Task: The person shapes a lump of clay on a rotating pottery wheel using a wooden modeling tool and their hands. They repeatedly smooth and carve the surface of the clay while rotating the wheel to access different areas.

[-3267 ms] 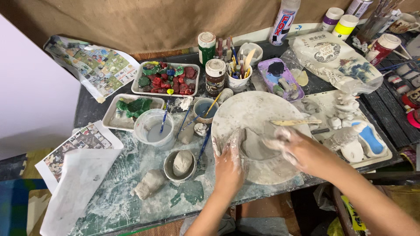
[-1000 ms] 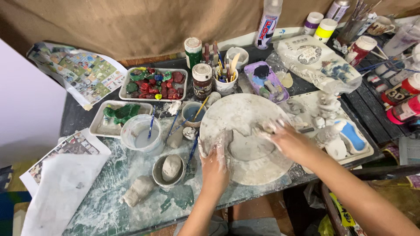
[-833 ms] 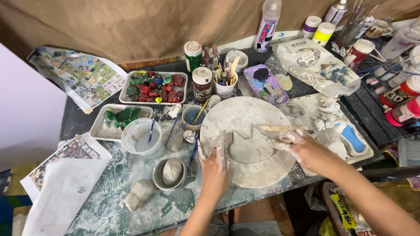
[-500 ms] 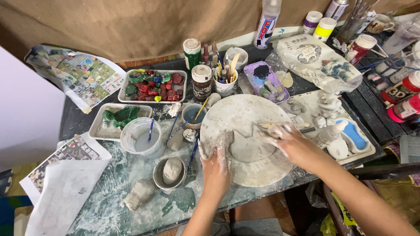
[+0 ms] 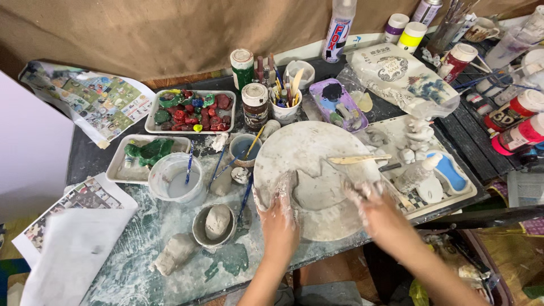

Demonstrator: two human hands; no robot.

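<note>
The flat clay slab [image 5: 317, 190] lies on the round board [image 5: 309, 170]. The left hand [image 5: 280, 212] is kept pressed on it, fingers together. The right hand [image 5: 374, 204] has been slid to the slab's right edge, fingers spread, so shaping goes on.

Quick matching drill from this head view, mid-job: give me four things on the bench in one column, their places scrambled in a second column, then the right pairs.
Things:
1. left hand
2. wooden stick
3. clay lump
4. blue brush

Places:
A. standing in the clear water cup
B. in the small grey bowl
C. pressed on the clay slab
D. lying on the round board, upper right

Pairs: 1-C, 2-D, 3-B, 4-A
</note>
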